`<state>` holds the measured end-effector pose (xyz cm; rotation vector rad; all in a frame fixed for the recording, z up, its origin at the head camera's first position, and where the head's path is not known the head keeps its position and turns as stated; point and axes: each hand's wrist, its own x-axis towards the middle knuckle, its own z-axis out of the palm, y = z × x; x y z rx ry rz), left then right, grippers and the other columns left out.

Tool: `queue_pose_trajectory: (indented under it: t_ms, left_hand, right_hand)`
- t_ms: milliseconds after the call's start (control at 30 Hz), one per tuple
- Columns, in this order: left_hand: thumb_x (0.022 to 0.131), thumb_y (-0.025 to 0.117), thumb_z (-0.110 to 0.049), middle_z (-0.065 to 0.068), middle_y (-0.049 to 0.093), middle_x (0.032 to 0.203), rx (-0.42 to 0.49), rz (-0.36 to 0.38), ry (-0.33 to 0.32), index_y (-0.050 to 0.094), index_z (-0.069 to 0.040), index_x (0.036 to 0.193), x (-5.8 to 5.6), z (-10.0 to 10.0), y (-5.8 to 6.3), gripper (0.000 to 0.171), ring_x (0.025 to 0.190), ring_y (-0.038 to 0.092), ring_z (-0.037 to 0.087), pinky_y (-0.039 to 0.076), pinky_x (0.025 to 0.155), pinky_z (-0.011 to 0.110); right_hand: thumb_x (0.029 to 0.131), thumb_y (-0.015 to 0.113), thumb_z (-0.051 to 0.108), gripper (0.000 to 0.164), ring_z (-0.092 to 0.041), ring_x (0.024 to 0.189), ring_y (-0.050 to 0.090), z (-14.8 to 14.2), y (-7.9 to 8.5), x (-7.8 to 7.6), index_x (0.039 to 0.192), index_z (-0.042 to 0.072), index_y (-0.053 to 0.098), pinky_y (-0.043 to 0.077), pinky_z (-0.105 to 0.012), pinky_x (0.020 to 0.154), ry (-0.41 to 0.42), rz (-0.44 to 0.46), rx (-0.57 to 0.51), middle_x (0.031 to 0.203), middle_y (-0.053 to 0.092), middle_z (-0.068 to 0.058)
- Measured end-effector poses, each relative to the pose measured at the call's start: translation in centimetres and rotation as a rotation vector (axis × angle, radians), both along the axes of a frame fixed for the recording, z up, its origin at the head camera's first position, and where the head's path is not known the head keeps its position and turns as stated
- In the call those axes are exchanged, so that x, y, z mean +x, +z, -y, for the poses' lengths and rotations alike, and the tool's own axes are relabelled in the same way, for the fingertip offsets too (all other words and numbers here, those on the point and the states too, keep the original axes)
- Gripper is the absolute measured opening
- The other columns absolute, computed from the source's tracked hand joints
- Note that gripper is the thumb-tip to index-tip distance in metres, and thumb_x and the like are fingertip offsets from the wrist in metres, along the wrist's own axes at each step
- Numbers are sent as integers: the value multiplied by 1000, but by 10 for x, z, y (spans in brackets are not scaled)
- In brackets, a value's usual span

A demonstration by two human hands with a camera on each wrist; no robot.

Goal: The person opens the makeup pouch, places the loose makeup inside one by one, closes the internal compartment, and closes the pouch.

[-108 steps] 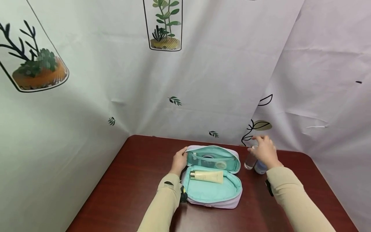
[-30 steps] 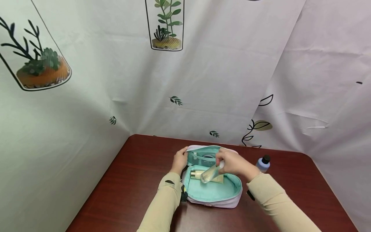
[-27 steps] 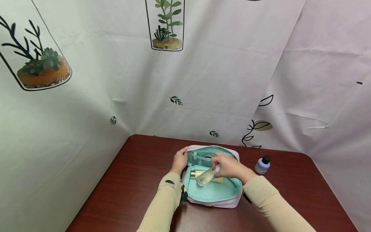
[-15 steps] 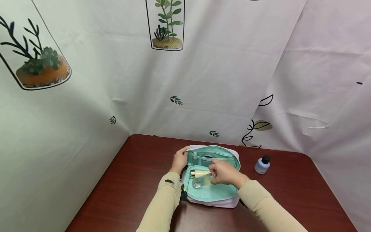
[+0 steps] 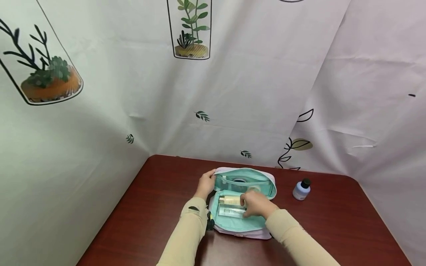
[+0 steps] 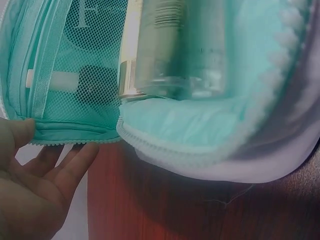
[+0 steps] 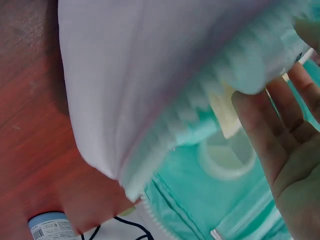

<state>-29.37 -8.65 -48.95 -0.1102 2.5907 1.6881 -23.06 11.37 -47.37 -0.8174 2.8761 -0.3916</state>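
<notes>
A lilac toiletry bag [image 5: 244,226] with a turquoise lining lies unzipped, its lid folded back. My left hand [image 5: 205,184] grips the lid's left edge, thumb inside and fingers behind, as the left wrist view shows. Inside the base, a cream-yellow tube [image 5: 229,200] with a gold cap lies crosswise. A clear bottle [image 5: 229,211] lies flat alongside it, nearer the bag's front. My right hand [image 5: 257,204] holds the bottle's right end, with fingers and thumb around the translucent cap [image 7: 248,75]. In the head view that hand covers the tube's right end.
The lid's mesh pocket [image 6: 55,107] holds a dark round item [image 6: 95,27], a small white tube [image 6: 62,81] with a dark cap and a pale round container [image 7: 227,155]. A blue bottle [image 5: 301,190] with a black cap stands right of the bag. A printed curtain hangs behind the table.
My right hand took the clear bottle from beside the blue one, carried it left over the bag, and lowered it from tilted to flat beside the tube. My left hand stayed on the lid.
</notes>
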Motion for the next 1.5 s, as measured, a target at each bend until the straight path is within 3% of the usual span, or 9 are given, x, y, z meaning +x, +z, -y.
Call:
queue_pose_trajectory:
  t_ms: [300, 433, 533, 767, 933, 1033, 1167, 1333, 1500]
  left_hand:
    - [99, 43, -11, 15, 44, 138, 13, -2, -6, 45, -7, 137, 1, 3, 4, 39, 126, 40, 31, 38, 96, 47]
    - [99, 44, -13, 14, 44, 138, -4, -9, -18, 45, -9, 138, 2, 5, 0, 39, 127, 39, 32, 35, 98, 48]
    - [98, 46, -16, 14, 43, 139, -19, -16, -53, 44, -10, 139, 3, 7, -5, 41, 126, 39, 32, 36, 97, 48]
    - [95, 54, -25, 18, 43, 137, 40, -34, -147, 41, -7, 140, 3, 11, -6, 50, 121, 44, 36, 41, 91, 49]
    - [97, 45, -39, 15, 38, 142, 29, -64, -170, 40, -15, 142, 1, 13, -3, 51, 129, 34, 36, 32, 99, 53]
    - [98, 40, -41, 13, 39, 142, 15, -70, -162, 42, -15, 140, 0, 13, -2, 50, 130, 33, 34, 28, 101, 53]
    - [99, 40, -38, 14, 40, 141, -10, -54, -150, 42, -10, 140, 1, 13, -5, 50, 130, 33, 34, 28, 102, 51]
    - [99, 41, -34, 17, 38, 142, -21, -50, -164, 39, -7, 141, 1, 12, -6, 50, 131, 32, 35, 28, 102, 51]
    - [100, 40, -31, 20, 39, 140, -50, -60, -175, 39, -3, 140, 1, 11, -3, 49, 130, 33, 37, 28, 102, 52]
  right_hand:
    - [58, 86, 23, 34, -10, 57, 41, 5, -6, -6, 69, 17, 54, 36, -28, 52, -40, 15, 19, 62, 46, 8]
    - [58, 87, 28, 36, -10, 59, 41, 4, -5, -5, 70, 17, 56, 36, -29, 53, -40, 19, 27, 63, 46, 9]
    - [60, 85, 31, 34, -10, 60, 44, -5, 1, -3, 74, 16, 59, 39, -30, 54, -59, 40, -29, 66, 49, 9]
    - [75, 77, 28, 19, -13, 56, 45, -62, 36, -15, 78, 15, 63, 38, -30, 52, -307, 31, -338, 65, 51, 3]
    - [79, 73, 20, 20, -24, 70, 49, -112, 47, -17, 89, 5, 64, 41, -37, 61, -478, -104, -454, 80, 53, -10]
    - [80, 70, 18, 34, -41, 97, 44, -135, 43, -14, 107, 1, 59, 40, -50, 74, -598, -149, -455, 108, 45, -25]
    - [81, 69, 14, 63, -56, 119, 20, -154, 26, -11, 134, 0, 39, 31, -63, 85, -702, -61, -489, 133, 18, -35]
    - [83, 65, 5, 76, -58, 118, 23, -163, 2, -8, 143, -2, 20, 31, -62, 89, -735, 44, -521, 137, 7, -40]
    - [86, 57, 2, 69, -56, 110, 35, -163, -14, -3, 144, 1, 19, 35, -61, 85, -744, 15, -473, 131, 20, -42]
